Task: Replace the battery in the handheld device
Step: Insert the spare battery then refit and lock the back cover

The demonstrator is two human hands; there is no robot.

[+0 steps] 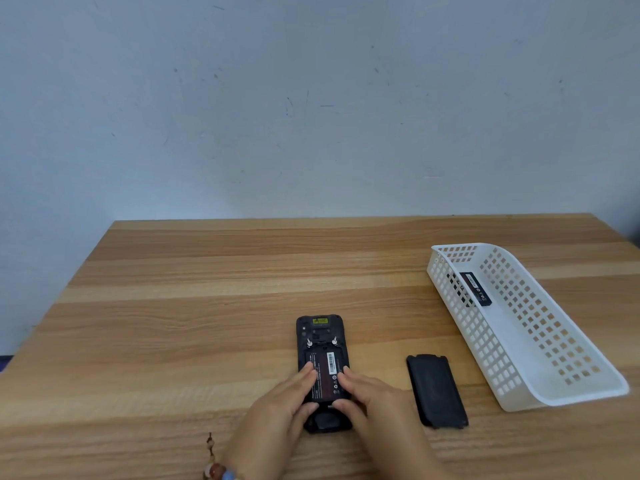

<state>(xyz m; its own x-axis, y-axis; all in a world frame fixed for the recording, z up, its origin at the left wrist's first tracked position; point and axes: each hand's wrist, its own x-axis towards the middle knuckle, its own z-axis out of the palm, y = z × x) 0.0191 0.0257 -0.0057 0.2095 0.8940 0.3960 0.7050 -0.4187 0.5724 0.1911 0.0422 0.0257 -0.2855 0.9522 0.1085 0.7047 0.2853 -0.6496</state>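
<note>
With its back cover removed, the handheld device (323, 372) lies face down on the wooden table (207, 306), a battery (325, 377) seated in its open bay. Left hand (277, 417) and right hand (374, 407) press fingertips on the battery, clasping nothing. Detached cover (437, 390) lies just right. Beyond it, a white basket (540, 368) contains a second battery (476, 289).

Black handheld device (321, 336) lies face-down, red-labelled battery (325, 375) seated, cover (437, 390) off beside it
</note>
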